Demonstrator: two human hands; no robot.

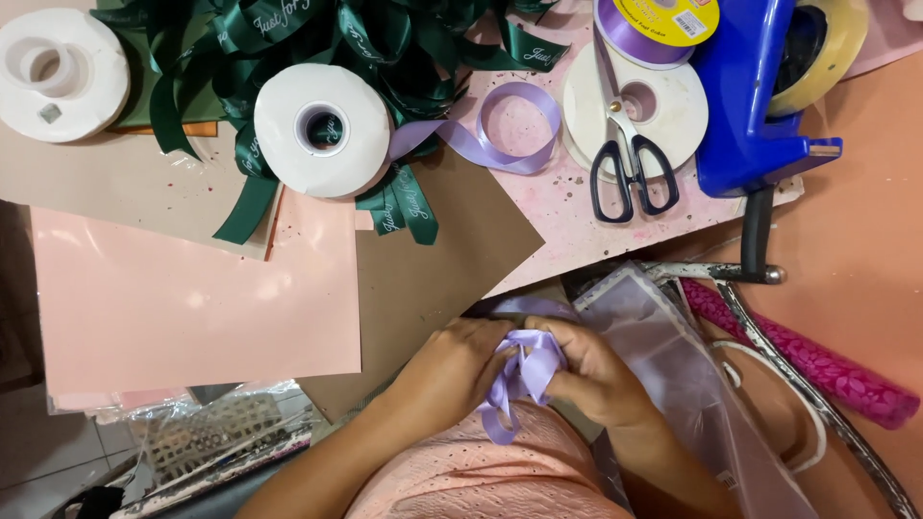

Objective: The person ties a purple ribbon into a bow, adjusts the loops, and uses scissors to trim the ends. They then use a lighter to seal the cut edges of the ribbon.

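Lilac ribbon (519, 377), at six o'clock, is pinched in loops by left hand (460, 370) and right hand (586, 370); if either pinch loosens, the loops probably spring apart.

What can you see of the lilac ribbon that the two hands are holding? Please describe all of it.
The lilac ribbon is a smooth, shiny band that looks like satin, folded into several loops like a bow. It sits low in the middle of the view, close to the person's body. The left hand pinches it from one side and the right hand from the other, fingers pressed on the loops. A loose looped end hangs down over the peach-coloured garment. How it is tied is hidden by the fingers.
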